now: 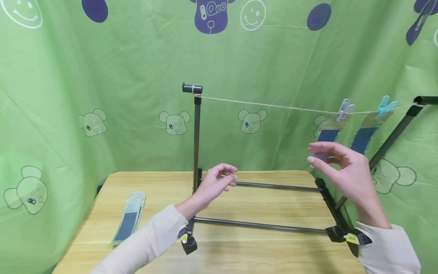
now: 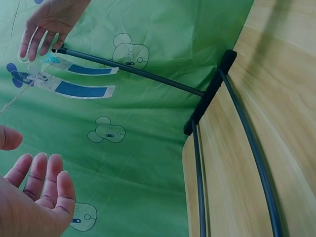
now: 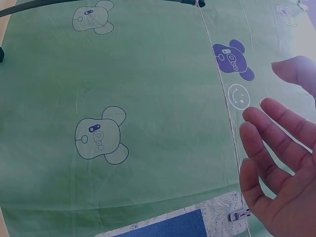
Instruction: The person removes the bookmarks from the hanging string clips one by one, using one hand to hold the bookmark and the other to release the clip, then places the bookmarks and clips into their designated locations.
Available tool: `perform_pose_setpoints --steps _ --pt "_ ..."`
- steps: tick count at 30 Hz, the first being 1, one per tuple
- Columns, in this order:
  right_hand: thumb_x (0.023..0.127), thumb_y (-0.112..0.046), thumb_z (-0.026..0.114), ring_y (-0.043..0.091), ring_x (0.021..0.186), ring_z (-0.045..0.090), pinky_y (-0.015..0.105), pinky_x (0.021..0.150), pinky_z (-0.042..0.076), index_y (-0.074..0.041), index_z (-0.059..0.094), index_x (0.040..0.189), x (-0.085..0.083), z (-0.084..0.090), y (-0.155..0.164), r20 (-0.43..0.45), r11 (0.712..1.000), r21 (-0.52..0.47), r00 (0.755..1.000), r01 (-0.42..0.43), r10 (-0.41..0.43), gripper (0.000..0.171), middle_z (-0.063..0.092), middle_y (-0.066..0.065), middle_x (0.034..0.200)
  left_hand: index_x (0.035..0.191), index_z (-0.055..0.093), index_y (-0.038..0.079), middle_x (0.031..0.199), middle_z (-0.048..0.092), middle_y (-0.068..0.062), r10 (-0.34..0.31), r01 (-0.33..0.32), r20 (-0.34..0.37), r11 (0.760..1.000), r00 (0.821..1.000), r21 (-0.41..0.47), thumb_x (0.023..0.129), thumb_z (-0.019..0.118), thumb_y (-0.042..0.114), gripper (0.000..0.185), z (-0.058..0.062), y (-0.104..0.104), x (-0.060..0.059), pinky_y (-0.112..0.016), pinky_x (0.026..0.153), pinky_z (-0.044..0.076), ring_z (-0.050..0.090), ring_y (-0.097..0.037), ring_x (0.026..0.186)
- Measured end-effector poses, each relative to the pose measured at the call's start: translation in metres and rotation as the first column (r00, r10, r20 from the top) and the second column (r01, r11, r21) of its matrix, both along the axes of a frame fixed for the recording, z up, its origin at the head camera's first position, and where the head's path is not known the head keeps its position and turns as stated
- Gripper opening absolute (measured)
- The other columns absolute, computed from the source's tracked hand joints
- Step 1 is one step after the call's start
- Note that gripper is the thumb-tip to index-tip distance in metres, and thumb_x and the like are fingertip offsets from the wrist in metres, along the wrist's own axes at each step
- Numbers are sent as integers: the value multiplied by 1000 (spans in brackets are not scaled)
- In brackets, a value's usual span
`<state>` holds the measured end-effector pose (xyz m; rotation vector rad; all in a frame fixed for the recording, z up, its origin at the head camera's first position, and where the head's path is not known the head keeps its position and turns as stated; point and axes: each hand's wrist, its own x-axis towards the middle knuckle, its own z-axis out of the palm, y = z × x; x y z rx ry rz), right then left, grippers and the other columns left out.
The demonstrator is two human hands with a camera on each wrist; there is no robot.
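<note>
My left hand (image 1: 217, 182) hovers over the table with loosely bent fingers, holding nothing. Higher up at the right, my right hand (image 1: 347, 171) is in the air with thumb and fingers apart, also holding nothing. In the head view it partly covers a patterned strip with a blue panel (image 1: 328, 135), hung from the string (image 1: 253, 102) by a pale grey clothespin (image 1: 343, 109). Beside it, a light-blue clothespin (image 1: 386, 106) holds a second such strip (image 1: 364, 139). More strips (image 1: 127, 224) lie overlapping on the table at the left.
A black rack stands on the wooden table (image 1: 260, 255). Its left post (image 1: 196, 140) and slanting right post (image 1: 393, 133) carry the string. Two low crossbars (image 1: 260, 223) join the feet. Green printed curtain (image 1: 137, 76) surrounds the table at the back and sides.
</note>
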<state>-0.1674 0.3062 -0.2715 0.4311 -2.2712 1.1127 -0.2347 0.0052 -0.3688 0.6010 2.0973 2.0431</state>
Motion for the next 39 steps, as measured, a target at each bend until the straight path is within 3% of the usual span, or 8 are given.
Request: perform_pose_setpoints --steps 13,28,35,39 --pt "84 -2 74 11 90 60 12 75 48 -1 65 119 -1 7 12 -2 998 -12 998 57 -57 35 69 -3 102 115 61 6 97 62 -5 -25 25 22 999 999 26 91 63 10 24 5 20 -2 -29 72 57 64 -34 91" --pt "84 -4 75 8 85 61 10 70 47 -4 67 117 -1 17 25 1 994 -25 994 109 -109 35 70 -8 100 116 61 7 96 63 -4 -54 53 28 998 998 43 90 65 10 27 7 43 -1 -26 69 56 65 -27 86" --pt "84 -5 75 8 85 60 10 72 46 -6 68 117 -2 23 30 2 990 -42 991 134 -134 34 69 -8 99 116 61 6 95 63 -4 -63 59 47 995 997 81 88 65 9 28 14 57 0 -27 69 56 64 -15 78" --pt "84 -5 75 8 85 61 10 72 46 -6 68 117 -2 25 32 12 989 -50 991 136 -136 34 69 -7 99 117 61 5 96 63 -4 -66 61 47 994 997 91 89 65 9 29 16 63 1 -24 67 56 65 -18 80"
